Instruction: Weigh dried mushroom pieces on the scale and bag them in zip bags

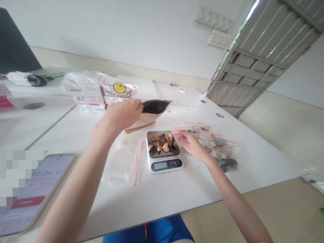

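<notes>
Left hand (120, 114) grips open kraft pouch (148, 114); right (192, 145) touches mushroom bag (217, 150).

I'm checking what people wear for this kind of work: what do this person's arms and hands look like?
The left forearm and right forearm are bare as far as the view reaches, with no sleeves. The left hand and right hand have no gloves, and no watch or bracelet shows. Blue clothing shows below the table edge.
</notes>
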The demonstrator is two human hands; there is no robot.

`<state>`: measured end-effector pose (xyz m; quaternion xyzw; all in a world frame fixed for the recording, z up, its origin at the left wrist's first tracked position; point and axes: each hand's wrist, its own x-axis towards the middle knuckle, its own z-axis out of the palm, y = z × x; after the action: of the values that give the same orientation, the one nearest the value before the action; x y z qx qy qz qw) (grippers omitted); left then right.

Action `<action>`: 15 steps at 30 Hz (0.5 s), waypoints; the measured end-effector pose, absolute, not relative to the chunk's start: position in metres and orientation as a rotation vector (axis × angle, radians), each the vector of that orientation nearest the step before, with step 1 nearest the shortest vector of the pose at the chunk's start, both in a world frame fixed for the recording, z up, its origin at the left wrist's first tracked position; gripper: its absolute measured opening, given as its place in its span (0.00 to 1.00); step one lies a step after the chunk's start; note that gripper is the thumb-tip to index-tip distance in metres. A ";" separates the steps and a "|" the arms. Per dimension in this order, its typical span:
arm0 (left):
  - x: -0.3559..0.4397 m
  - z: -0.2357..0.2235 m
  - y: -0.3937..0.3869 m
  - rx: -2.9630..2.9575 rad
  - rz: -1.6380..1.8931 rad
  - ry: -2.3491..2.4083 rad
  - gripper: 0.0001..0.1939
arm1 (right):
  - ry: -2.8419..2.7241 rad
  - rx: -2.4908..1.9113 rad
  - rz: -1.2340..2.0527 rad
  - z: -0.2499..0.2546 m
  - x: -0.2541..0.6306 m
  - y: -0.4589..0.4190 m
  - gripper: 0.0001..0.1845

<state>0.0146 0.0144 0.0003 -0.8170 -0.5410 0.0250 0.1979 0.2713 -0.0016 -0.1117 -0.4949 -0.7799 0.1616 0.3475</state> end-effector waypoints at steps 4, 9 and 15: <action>0.018 0.003 0.011 -2.276 0.134 -1.523 0.25 | -1.933 -1.175 0.371 -0.080 0.265 -0.009 0.12; 0.019 0.000 0.010 -2.325 0.204 -1.326 0.25 | -2.128 -0.905 0.377 -0.033 0.233 -0.020 0.15; 0.024 0.002 0.003 -2.360 0.301 -1.120 0.26 | -2.525 -0.982 0.257 -0.019 0.195 0.004 0.21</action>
<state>0.0240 0.0034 0.0021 -0.8682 -0.4122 0.1108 0.2531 0.1954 0.0044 -0.0187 -0.3529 -0.9074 0.0925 0.2086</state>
